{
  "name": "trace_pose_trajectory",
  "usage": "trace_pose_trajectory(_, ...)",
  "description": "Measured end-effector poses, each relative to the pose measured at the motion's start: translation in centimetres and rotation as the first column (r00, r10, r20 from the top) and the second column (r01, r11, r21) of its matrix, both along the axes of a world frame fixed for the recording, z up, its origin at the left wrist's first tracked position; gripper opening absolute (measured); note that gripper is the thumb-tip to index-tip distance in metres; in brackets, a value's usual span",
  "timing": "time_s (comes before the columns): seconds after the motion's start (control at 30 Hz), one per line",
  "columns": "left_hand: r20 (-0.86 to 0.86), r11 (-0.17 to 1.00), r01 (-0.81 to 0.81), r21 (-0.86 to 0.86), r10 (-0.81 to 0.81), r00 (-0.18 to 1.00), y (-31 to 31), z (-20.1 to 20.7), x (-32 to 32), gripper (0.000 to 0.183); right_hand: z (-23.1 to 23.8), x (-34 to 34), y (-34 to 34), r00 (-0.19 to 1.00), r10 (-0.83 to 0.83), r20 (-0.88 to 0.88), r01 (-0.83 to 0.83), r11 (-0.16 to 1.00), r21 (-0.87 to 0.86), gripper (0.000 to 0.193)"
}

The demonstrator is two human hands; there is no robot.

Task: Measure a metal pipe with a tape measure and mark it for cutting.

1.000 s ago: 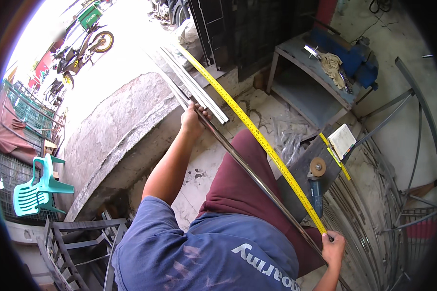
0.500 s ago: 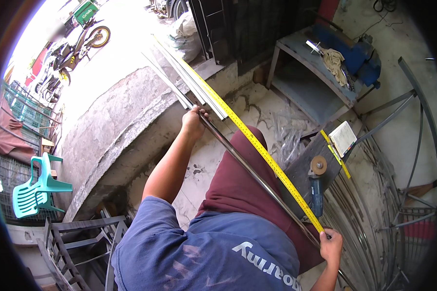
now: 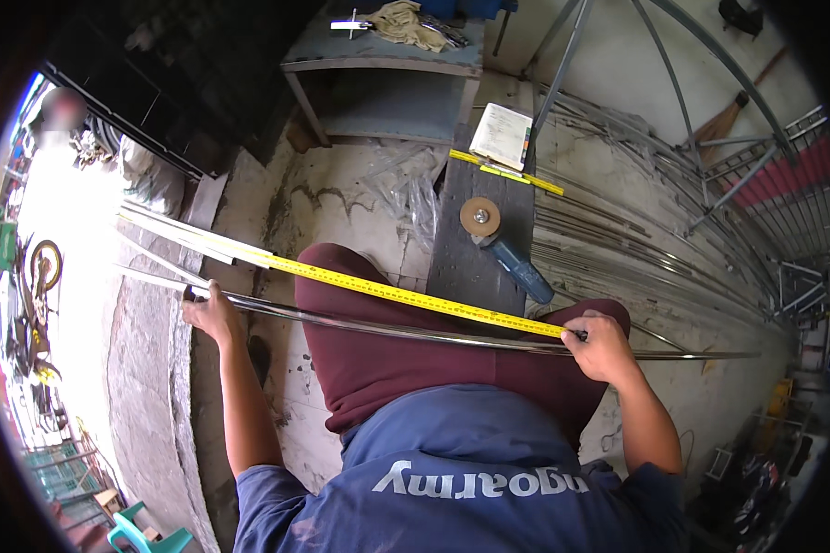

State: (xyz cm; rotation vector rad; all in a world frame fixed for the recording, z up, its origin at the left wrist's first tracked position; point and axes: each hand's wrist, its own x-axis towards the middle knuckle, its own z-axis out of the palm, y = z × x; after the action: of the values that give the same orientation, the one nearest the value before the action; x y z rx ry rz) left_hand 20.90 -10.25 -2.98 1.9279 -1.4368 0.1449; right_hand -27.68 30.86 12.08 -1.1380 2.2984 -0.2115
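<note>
A long shiny metal tube (image 3: 387, 334) lies across my lap, running past both knees. My left hand (image 3: 214, 315) is closed round the tube toward its left part, with a small dark piece at the fingertips that I cannot make out. Above the tube stretches a yellow measuring rule (image 3: 415, 297) with ruled marks, slanting down to the right. My right hand (image 3: 601, 347) pinches its right end over my right knee, just above the tube. A small dark tip shows at those fingers too. The rule's far left end is washed out by glare, beside several pale metal lengths (image 3: 203, 243).
An angle grinder (image 3: 512, 253) lies on a dark bench (image 3: 461, 267) before me, near a notebook (image 3: 502, 136) and another yellow rule (image 3: 544, 185). Long metal bars (image 3: 609, 221) spread over the floor at right. A metal table (image 3: 378, 60) stands beyond; a concrete ledge (image 3: 148, 378) runs along the left.
My view has turned to the right, so the tube and rule now lie more nearly level. Both hands keep their holds on the tube and the rule.
</note>
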Motion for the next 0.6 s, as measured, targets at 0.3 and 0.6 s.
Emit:
trace_pose_trajectory(0.3, -0.921, 0.776, 0.580, 0.248, 0.002, 0.391, -1.6, 3.7, -4.9, 0.043, -0.5, 0.0, 0.7, 1.000, 0.017, 0.005, -0.017, 0.997, -0.078, 0.023)
trace_pose_trajectory(0.6, -0.986, 0.845, 0.521, 0.119, 0.161, -0.036, -3.5, 2.3, -3.7, 0.020, 0.8, -0.4, 1.3, 0.998, 0.047, 0.046, -0.046, 0.998, -0.033, 0.024)
